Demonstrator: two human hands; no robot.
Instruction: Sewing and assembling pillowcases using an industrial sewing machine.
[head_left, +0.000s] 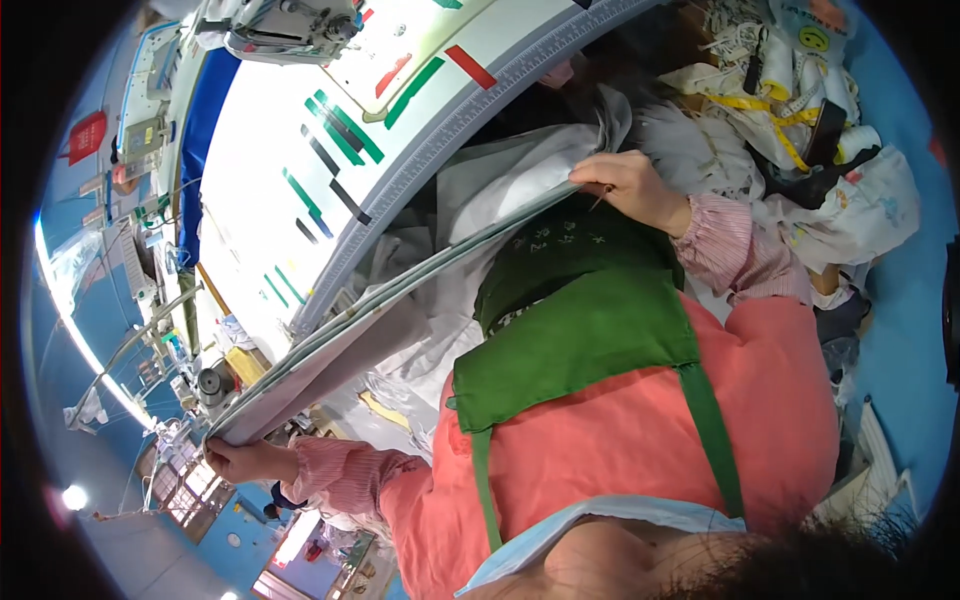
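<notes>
A long piece of pale grey fabric (365,352) is stretched in a taut diagonal between my two hands, with its layered edges lined up along the top. My left hand (235,462) pinches its lower left end, fingers closed. At the upper right end, my right hand (640,190) grips the fabric edge between thumb and fingers. A small, dark, pointed tool (601,196) sticks out beneath the right fingers; its kind is not clear. Loose folds of the fabric hang down over my lap, partly in front of my green apron (575,360).
Beyond the fabric stands a white sewing table (255,150) with a ruler strip along its curved edge and coloured tape strips. A sewing machine (290,32) is on it. Thread cones (778,70), a yellow tape measure (785,135) and a white plastic bag (860,215) crowd the right.
</notes>
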